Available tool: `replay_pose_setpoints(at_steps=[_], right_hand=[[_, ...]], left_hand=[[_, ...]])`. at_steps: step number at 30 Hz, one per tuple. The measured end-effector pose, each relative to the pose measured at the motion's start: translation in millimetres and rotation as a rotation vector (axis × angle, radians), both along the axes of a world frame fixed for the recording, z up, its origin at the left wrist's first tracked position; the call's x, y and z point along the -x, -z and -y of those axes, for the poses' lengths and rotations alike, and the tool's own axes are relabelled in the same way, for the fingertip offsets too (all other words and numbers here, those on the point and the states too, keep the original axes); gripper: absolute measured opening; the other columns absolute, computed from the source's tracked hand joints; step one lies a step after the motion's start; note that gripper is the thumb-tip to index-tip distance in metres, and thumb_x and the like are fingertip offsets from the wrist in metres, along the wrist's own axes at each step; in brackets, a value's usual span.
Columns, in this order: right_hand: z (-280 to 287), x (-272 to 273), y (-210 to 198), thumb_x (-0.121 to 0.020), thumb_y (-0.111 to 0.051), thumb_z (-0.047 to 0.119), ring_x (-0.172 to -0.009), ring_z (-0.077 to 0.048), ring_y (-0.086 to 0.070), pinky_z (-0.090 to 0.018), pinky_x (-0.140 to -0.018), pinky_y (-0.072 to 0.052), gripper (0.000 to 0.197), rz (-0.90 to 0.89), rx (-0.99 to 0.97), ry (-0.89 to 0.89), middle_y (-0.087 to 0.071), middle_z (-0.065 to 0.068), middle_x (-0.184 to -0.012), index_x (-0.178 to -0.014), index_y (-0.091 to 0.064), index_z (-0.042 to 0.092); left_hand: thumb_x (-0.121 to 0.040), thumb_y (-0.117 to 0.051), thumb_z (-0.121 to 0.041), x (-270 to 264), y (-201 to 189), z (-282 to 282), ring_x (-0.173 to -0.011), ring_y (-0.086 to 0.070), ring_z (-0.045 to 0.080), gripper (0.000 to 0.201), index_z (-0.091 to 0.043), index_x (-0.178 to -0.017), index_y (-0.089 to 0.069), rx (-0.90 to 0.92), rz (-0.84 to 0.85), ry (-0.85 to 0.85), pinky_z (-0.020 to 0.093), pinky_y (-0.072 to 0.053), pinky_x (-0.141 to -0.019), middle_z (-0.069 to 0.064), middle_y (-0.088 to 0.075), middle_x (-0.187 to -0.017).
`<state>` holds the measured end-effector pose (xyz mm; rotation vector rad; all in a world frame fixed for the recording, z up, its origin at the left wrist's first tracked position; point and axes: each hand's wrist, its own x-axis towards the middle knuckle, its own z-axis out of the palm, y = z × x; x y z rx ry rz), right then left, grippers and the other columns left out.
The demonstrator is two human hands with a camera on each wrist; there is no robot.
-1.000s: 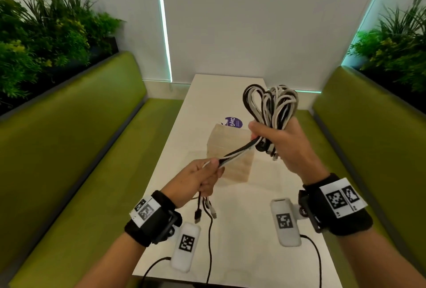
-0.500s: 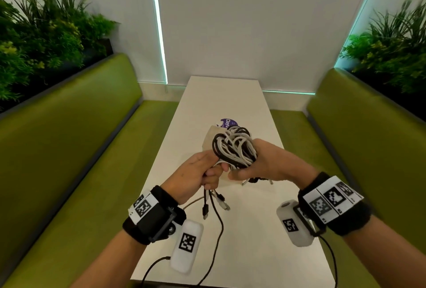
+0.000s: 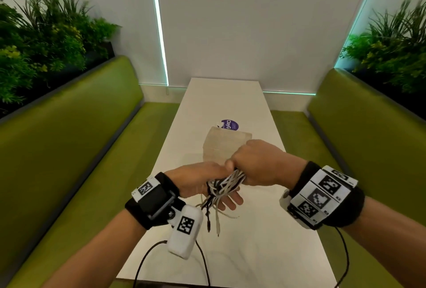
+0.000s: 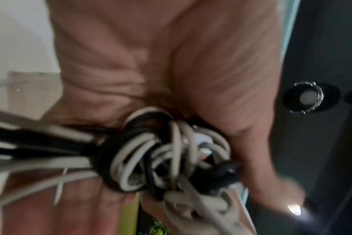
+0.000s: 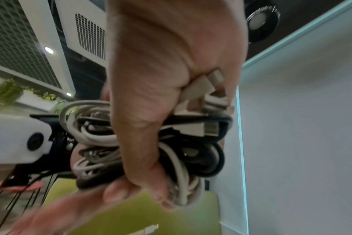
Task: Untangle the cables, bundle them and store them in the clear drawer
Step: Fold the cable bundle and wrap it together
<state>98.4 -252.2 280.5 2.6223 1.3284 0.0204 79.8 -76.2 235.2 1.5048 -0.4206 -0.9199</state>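
Observation:
A bundle of coiled black and white cables [image 3: 227, 182] hangs above the table, between both hands. My right hand [image 3: 254, 164] grips it from above, fist knuckles up; the right wrist view shows the coils [image 5: 94, 135] and plugs bulging out of that fist [image 5: 161, 95]. My left hand [image 3: 200, 179] meets it from the left, its fingers [image 3: 230, 201] stretched out under the bundle and touching it. Loose cable ends [image 3: 213, 218] dangle over those fingers. The left wrist view, blurred, shows the wound coils [image 4: 151, 159] against my palm [image 4: 131, 55]. The clear drawer [image 3: 221, 147] stands on the table just beyond the hands.
The long white table [image 3: 253, 253] runs away from me between two green benches [image 3: 69, 149] [image 3: 359, 140]. A purple round sticker [image 3: 230, 125] lies behind the drawer. Plants line both bench backs. Black wrist-camera leads hang over the table's near edge.
My right hand has lowered the bundle from head height to just above the table and turned knuckles up. My left hand, earlier fisted round the cable tails, now has its fingers stretched under the bundle.

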Motion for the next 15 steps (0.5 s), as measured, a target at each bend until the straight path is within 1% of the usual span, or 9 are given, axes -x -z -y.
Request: replay_pose_setpoints(at_steps=[1,2,3,5,7,8,11,12,15], right_hand=[[-0.6,-0.2,1.1,-0.087,-0.053,0.027,-0.084,-0.024,-0.063,-0.030,-0.071,-0.044,0.014,0.005,0.010,0.004,-0.069,-0.001,-0.090,-0.096,-0.062,0.019],[-0.8,-0.9,1.7,-0.087,-0.053,0.029,-0.084,-0.024,-0.063,-0.030,-0.070,-0.042,0.016,0.005,0.014,0.013,-0.069,-0.002,-0.090,-0.097,-0.061,0.019],[0.0,-2.3,2.0,-0.088,-0.054,0.031,-0.084,-0.025,-0.063,-0.030,-0.069,-0.041,0.018,0.000,0.017,0.025,-0.069,-0.002,-0.091,-0.099,-0.059,0.018],[1.3,-4.5,0.3,-0.086,-0.059,0.036,-0.079,-0.021,-0.059,-0.029,-0.067,-0.038,0.024,-0.063,0.030,0.072,-0.068,-0.001,-0.092,-0.102,-0.058,0.019],[1.6,-4.3,-1.9,-0.079,-0.068,0.043,-0.074,-0.015,-0.050,-0.026,-0.067,-0.033,0.034,-0.163,0.038,0.123,-0.067,0.002,-0.092,-0.102,-0.059,0.021],[1.9,-3.7,-1.9,-0.078,-0.069,0.045,-0.073,-0.014,-0.049,-0.026,-0.067,-0.032,0.035,-0.187,0.040,0.133,-0.067,0.002,-0.092,-0.102,-0.059,0.021],[3.2,-1.4,3.5,-0.085,-0.061,0.039,-0.074,-0.018,-0.050,-0.027,-0.066,-0.033,0.028,-0.128,0.030,0.114,-0.067,-0.002,-0.094,-0.102,-0.058,0.018],[4.1,-1.0,5.3,-0.086,-0.058,0.038,-0.073,-0.019,-0.050,-0.028,-0.066,-0.034,0.025,-0.109,0.022,0.109,-0.067,-0.003,-0.094,-0.102,-0.057,0.018],[7.1,-2.5,5.0,-0.087,-0.054,0.036,-0.079,-0.024,-0.059,-0.032,-0.066,-0.043,0.020,-0.070,-0.023,0.087,-0.068,-0.003,-0.090,-0.096,-0.056,0.018]], left_hand=[[-0.067,-0.072,-0.063,1.1,-1.3,3.4,-0.080,-0.069,0.024,0.063,-0.010,-0.099,-0.065,-0.066,0.064,-0.039,0.032,-0.056,-0.072,0.013,-0.072,-0.096],[-0.071,-0.076,-0.048,2.3,-2.5,5.8,-0.073,-0.068,0.021,0.046,-0.010,-0.094,-0.066,-0.107,0.105,-0.094,0.030,-0.056,-0.069,0.010,-0.073,-0.088],[-0.074,-0.073,-0.035,2.5,-2.5,8.0,-0.066,-0.066,0.018,0.032,-0.010,-0.091,-0.066,-0.129,0.138,-0.145,0.028,-0.054,-0.064,0.008,-0.072,-0.081],[-0.077,-0.068,-0.023,4.1,-2.2,11.0,-0.062,-0.061,0.020,0.020,-0.007,-0.090,-0.067,-0.137,0.189,-0.200,0.027,-0.049,-0.057,0.015,-0.067,-0.078],[-0.078,-0.067,-0.021,5.7,0.6,12.4,-0.070,-0.057,0.027,0.021,-0.004,-0.091,-0.067,-0.121,0.229,-0.168,0.028,-0.045,-0.055,0.029,-0.062,-0.087],[-0.079,-0.066,-0.021,5.9,1.9,12.7,-0.070,-0.056,0.028,0.021,-0.003,-0.091,-0.067,-0.117,0.235,-0.154,0.028,-0.044,-0.054,0.030,-0.061,-0.089],[-0.080,-0.067,-0.021,5.8,0.7,12.2,-0.056,-0.056,0.018,0.015,-0.006,-0.086,-0.066,-0.123,0.225,-0.171,0.024,-0.045,-0.052,0.013,-0.064,-0.070],[-0.081,-0.067,-0.022,5.6,-0.3,12.0,-0.054,-0.056,0.016,0.015,-0.007,-0.086,-0.065,-0.122,0.231,-0.171,0.024,-0.045,-0.052,0.009,-0.065,-0.068],[-0.085,-0.064,-0.033,5.0,-1.1,10.2,-0.055,-0.057,0.015,0.025,-0.009,-0.089,-0.065,-0.082,0.256,-0.192,0.024,-0.045,-0.052,0.006,-0.068,-0.072]])
